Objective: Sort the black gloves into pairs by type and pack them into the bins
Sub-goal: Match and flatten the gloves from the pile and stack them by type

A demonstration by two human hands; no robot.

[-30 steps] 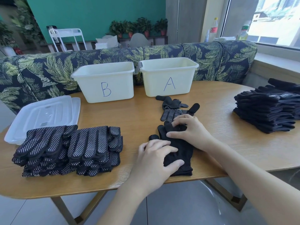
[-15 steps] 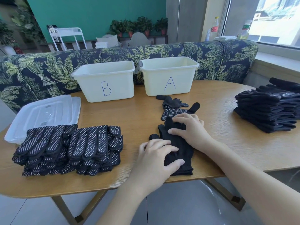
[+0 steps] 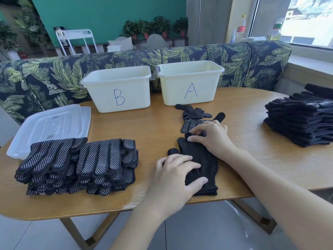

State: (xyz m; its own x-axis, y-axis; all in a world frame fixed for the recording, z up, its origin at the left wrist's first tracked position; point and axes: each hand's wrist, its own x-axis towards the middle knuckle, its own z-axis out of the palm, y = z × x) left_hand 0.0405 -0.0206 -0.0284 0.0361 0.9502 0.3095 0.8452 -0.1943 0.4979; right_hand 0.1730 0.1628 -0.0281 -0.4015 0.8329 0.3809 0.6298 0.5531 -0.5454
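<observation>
Both hands are working on one plain black glove [image 3: 200, 159] lying flat near the lower middle of the frame, at the near edge of the wooden table [image 3: 153, 127]. The left hand [image 3: 177, 175] is pressing down on its cuff end with fingers spread and nearly straight, grasping nothing. The right hand [image 3: 213, 136] is resting over the glove's fingertips with its fingers bent; whether they are pinching the fabric or only pressing, I cannot tell. Whether a second plain glove is lying beneath it, I cannot tell either.

Judging from this, the person is smoothing or aligning plain gloves before packing. Just above, a few dotted gloves [image 3: 193, 120] are lying loose below bin A [image 3: 190, 82], with bin B [image 3: 117, 87] to its left. A dotted stack [image 3: 77, 165] is sitting at lower left, a plain stack [image 3: 299, 121] at right.

Next, the move is probably calling for gathering the glove as a matched pair and lifting it toward a bin; which bin suits plain gloves is not showing
</observation>
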